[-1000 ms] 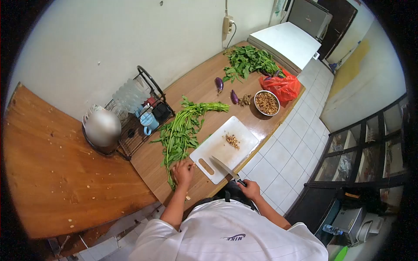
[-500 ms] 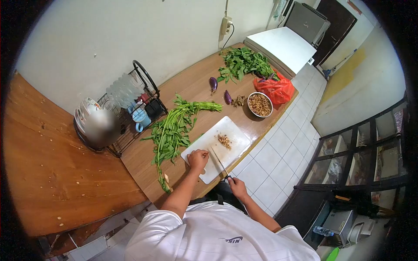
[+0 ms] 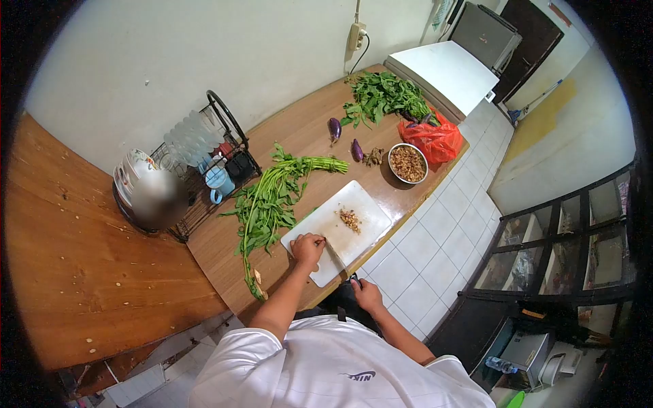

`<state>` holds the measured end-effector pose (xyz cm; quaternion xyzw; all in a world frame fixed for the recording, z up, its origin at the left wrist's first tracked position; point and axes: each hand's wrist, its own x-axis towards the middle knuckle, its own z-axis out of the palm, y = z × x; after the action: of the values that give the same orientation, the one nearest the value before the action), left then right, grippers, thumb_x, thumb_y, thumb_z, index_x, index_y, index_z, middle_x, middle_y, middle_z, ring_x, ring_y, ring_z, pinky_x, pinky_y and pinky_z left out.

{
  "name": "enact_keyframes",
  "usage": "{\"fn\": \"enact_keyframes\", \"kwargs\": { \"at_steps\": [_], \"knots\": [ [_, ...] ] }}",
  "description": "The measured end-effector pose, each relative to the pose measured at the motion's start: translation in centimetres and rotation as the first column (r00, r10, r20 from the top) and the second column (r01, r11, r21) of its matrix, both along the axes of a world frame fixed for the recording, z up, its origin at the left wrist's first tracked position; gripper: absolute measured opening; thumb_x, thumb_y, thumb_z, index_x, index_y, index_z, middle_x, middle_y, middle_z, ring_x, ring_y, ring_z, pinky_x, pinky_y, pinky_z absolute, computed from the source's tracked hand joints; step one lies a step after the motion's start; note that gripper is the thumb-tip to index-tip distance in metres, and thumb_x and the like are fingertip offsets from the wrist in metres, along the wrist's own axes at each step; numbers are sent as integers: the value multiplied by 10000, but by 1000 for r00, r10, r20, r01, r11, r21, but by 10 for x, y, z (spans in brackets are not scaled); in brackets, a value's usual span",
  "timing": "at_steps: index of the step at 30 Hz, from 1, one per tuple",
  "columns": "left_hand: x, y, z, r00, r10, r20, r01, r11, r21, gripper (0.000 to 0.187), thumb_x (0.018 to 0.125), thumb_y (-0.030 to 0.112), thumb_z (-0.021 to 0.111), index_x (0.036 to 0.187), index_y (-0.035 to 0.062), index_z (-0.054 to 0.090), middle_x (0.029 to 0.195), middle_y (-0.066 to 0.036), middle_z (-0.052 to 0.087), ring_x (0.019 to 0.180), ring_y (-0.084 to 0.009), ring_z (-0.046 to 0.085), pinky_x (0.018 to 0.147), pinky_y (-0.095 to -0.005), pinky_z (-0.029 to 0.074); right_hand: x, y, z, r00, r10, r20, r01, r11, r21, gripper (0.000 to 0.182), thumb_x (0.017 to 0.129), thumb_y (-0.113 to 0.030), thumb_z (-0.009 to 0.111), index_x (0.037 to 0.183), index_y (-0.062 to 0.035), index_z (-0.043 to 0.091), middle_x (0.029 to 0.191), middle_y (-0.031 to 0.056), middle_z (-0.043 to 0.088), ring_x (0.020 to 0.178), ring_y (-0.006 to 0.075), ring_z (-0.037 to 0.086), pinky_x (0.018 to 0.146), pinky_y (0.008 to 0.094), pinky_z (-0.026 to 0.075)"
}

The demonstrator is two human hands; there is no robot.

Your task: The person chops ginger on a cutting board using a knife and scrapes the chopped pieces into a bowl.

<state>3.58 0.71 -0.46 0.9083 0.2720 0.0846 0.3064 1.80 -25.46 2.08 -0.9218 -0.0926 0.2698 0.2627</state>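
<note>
On the white cutting board (image 3: 371, 217), small chopped brown pieces (image 3: 350, 220) lie in a loose pile. My left hand (image 3: 308, 251) is closed at the board's left part, its fingers pressed together on something too small to make out. My right hand (image 3: 368, 295) is wrapped round the dark handle of a knife (image 3: 338, 258), whose blade slants over the board with its tip close to my left fingertips. Beyond the board stands a bowl (image 3: 408, 164) of brown pieces. Leafy green stems (image 3: 272, 197) lie left of the board.
Two purple eggplants (image 3: 335, 129), a root piece (image 3: 373, 157), more leafy greens (image 3: 388, 95) and a red plastic bag (image 3: 435, 139) are farther back on the wooden table (image 3: 299, 129). A black dish rack (image 3: 235, 122) with glasses and bowls stands at the left.
The knife blade has shifted slightly left toward my left fingertips, and my right hand has moved a little left and down. My left hand stays nearly in place.
</note>
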Motion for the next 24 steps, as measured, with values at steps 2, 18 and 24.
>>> {"fn": "enact_keyframes", "kwargs": {
  "at_steps": [2,18,24],
  "knots": [
    [2,0,-4,1000,-5,-4,5,1000,2,119,813,287,803,907,216,823,916,34,751,958,-235,659,864,-444,418,7,14,18,999,30,-28,-33,996,-81,559,1026,-563,504,1031,-46,718,926,261,723,930,466,695,816,543,547],
    [0,1,-12,999,43,24,-42,998,-49,86,792,299,813,830,221,810,869,42,749,953,-214,646,889,-421,397,11,-4,21,997,70,-17,-71,997,-37,563,1029,-552,511,952,-30,709,871,252,715,883,461,694,780,533,539],
    [0,3,-13,998,44,43,-42,998,-48,80,779,275,823,821,209,806,854,33,744,945,-220,651,886,-426,406,20,9,15,995,98,-21,-99,992,-76,569,1027,-562,509,978,-31,705,900,256,719,897,462,695,796,542,540]
  ]
}}
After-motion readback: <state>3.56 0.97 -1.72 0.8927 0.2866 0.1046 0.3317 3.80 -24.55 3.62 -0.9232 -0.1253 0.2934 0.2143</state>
